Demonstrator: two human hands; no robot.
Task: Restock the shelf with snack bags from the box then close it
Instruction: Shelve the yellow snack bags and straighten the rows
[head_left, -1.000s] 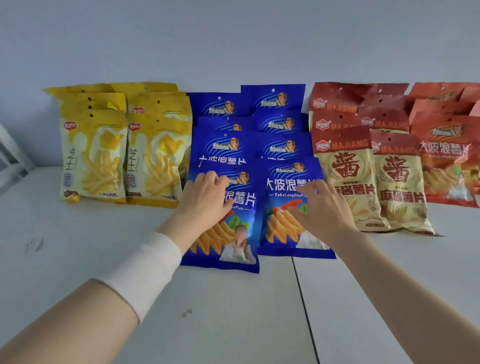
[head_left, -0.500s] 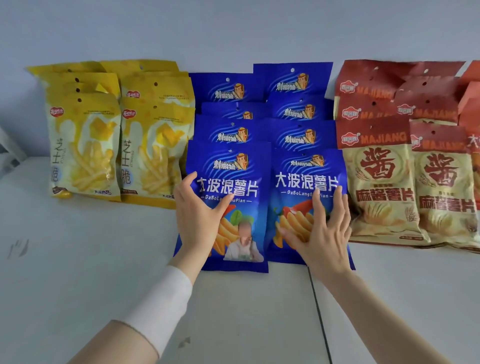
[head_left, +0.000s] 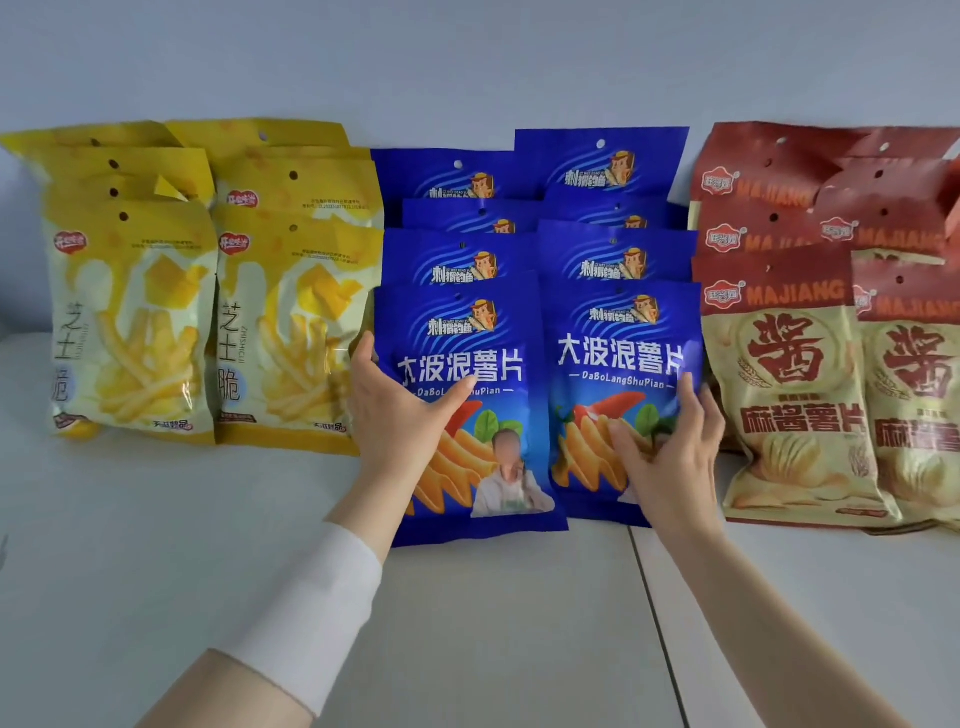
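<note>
Right of the yellow bags (head_left: 291, 322), the left hand (head_left: 400, 415) and right hand (head_left: 670, 452) are each gripping one of the front blue bags (head_left: 467, 332), likely squaring the rows.

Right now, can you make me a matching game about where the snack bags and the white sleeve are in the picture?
Things:
1 yellow bags
2 blue bags
3 red bags
4 sleeve

Places:
A in the middle of the row
B at the right end of the row
C lowest in the picture, in front of the row
D at the left end of the row

Pairs: 1-D, 2-A, 3-B, 4-C
</note>
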